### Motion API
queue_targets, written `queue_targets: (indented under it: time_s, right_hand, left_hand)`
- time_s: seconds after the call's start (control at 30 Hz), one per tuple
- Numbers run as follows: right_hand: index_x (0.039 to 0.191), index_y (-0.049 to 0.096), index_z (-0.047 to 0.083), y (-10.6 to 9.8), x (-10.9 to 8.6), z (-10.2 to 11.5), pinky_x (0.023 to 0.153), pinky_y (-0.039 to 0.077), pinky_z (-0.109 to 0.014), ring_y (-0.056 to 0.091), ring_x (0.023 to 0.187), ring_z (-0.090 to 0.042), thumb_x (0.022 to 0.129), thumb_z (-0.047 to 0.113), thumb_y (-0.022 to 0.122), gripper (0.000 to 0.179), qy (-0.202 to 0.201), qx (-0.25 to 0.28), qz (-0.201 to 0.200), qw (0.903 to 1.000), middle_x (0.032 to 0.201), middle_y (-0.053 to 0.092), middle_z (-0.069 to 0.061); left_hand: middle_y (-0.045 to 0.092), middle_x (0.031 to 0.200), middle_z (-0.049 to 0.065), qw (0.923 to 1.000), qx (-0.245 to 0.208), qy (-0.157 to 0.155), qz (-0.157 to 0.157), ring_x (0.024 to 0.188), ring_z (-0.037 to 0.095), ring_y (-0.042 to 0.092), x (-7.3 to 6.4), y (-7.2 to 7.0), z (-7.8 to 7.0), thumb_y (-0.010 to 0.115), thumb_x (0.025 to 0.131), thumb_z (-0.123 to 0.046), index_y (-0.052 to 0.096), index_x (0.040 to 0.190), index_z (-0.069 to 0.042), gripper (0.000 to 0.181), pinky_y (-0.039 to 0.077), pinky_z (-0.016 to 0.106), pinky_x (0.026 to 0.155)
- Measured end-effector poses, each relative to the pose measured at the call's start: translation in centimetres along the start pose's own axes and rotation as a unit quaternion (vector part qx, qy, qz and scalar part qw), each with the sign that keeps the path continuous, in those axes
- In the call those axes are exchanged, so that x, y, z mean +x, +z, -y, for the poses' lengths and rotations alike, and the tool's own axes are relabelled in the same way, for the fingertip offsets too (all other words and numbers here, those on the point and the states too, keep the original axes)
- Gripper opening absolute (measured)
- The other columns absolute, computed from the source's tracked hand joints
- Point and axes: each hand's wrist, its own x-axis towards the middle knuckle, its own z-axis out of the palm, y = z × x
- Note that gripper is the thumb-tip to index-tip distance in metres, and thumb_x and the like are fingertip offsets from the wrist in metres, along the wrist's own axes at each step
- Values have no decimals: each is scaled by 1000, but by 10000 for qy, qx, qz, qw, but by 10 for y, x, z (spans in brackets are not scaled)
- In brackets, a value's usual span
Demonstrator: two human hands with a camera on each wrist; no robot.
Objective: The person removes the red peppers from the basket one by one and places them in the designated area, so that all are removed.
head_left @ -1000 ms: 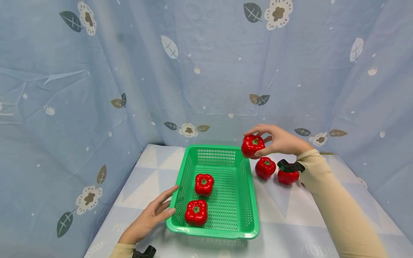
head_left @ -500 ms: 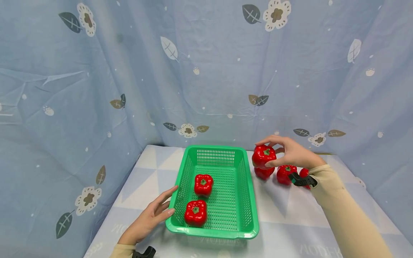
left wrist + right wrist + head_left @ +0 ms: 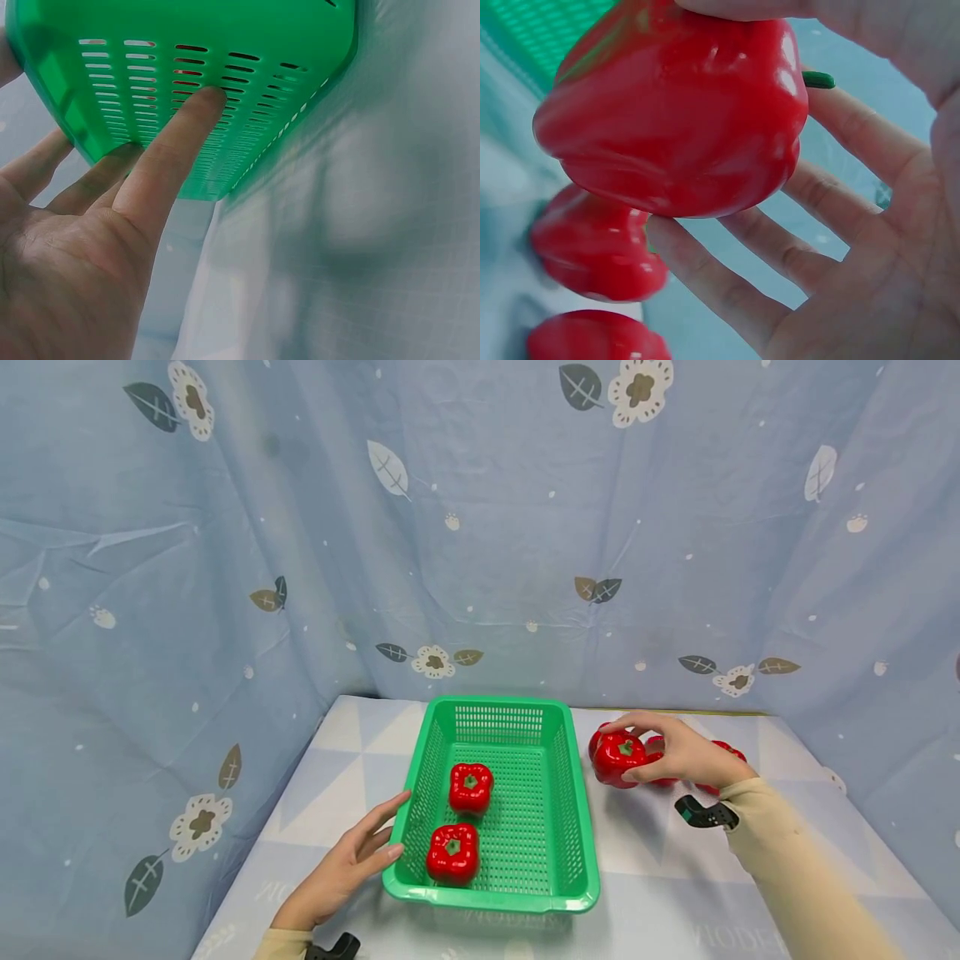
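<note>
You seem to be at the setting-down step, with peppers being moved between the green rectangular plastic basket (image 3: pixel 521 835) and the surface to its right. Your left hand (image 3: pixel 339 870) steadies that basket from the left, fingers nearly straight and touching its slotted wall. Your right hand (image 3: pixel 678 756) pinches one glossy red bell pepper (image 3: pixel 617 762) between thumb and fingers, outside the basket — beside its right rim, seemingly low over the table; whether it touches down you cannot tell. Two more glossy red peppers sit inside the basket, the farther one (image 3: pixel 470 790) and the nearer one (image 3: pixel 453 854), both towards its left side. Further red peppers (image 3: pixel 600 247) lie by your right hand, which partly hides them. The next move probably calls for lowering the held pepper clear of those neighbours, then loosening your grip gently — a round body could roll.

Around you hangs a pale blue fabric curtain (image 3: pixel 480 527) printed with flowers and leaves, faintly creased. Below it, the table (image 3: pixel 675 868) wears a white and pale blue triangle-patterned cover. Smallest, a black band (image 3: pixel 707 812) crosses your right wrist.
</note>
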Motion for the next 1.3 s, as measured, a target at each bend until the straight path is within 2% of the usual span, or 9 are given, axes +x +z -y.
queue_targets:
  time_s: [0.1, 0.3, 0.6, 0.83, 1.07, 1.3]
  right_hand:
    - [144, 69, 10, 8, -1, -7, 91, 64, -41, 60, 122, -40, 86, 10, 94, 64, -191, 5, 29, 9998, 142, 65, -8]
    - [144, 70, 14, 22, -4, -18, 90, 63, -43, 58, 125, -39, 84, 16, 96, 66, 6, -56, -13, 10000, 145, 65, -2]
    - [141, 73, 21, 33, -8, -27, 89, 61, -38, 55, 128, -32, 83, 21, 98, 64, 151, -248, -100, 9995, 146, 64, 2]
    - [142, 73, 17, 42, -12, -30, 90, 63, -38, 54, 131, -34, 83, 21, 98, 64, 123, -268, -131, 9995, 143, 65, -3]
    - [142, 72, 16, 48, -12, -37, 90, 64, -40, 55, 131, -36, 82, 20, 98, 66, 145, -96, -155, 9997, 141, 66, -5]
    - [141, 73, 18, 51, -11, -43, 94, 62, -38, 57, 131, -36, 83, 19, 98, 64, -37, -229, -132, 9996, 142, 68, -5]
  left_hand:
    - [17, 180, 14, 10000, 17, 3, -19, 157, 60, 25, 0, 0, 0, 60, 115, -18, 30, 175, -31, 68, 40, 66, 120]
    - [19, 180, 11, 9999, 40, -45, -99, 157, 61, 25, 0, 0, 1, 61, 115, -20, 31, 174, -34, 68, 35, 69, 122]
    - [20, 179, 11, 9999, 45, -22, -121, 157, 59, 27, 0, 0, 1, 61, 115, -19, 31, 174, -33, 68, 37, 68, 122]
    - [19, 180, 12, 9999, 69, -56, -123, 157, 60, 25, 0, 0, 1, 61, 115, -20, 31, 174, -33, 68, 35, 69, 122]
    - [18, 180, 13, 9999, 54, -20, -87, 157, 60, 27, 0, 0, 1, 60, 115, -19, 31, 174, -31, 67, 39, 66, 121]
    - [18, 180, 14, 10000, 37, 20, -70, 156, 61, 26, 0, 0, 1, 60, 115, -18, 30, 175, -31, 68, 41, 65, 120]
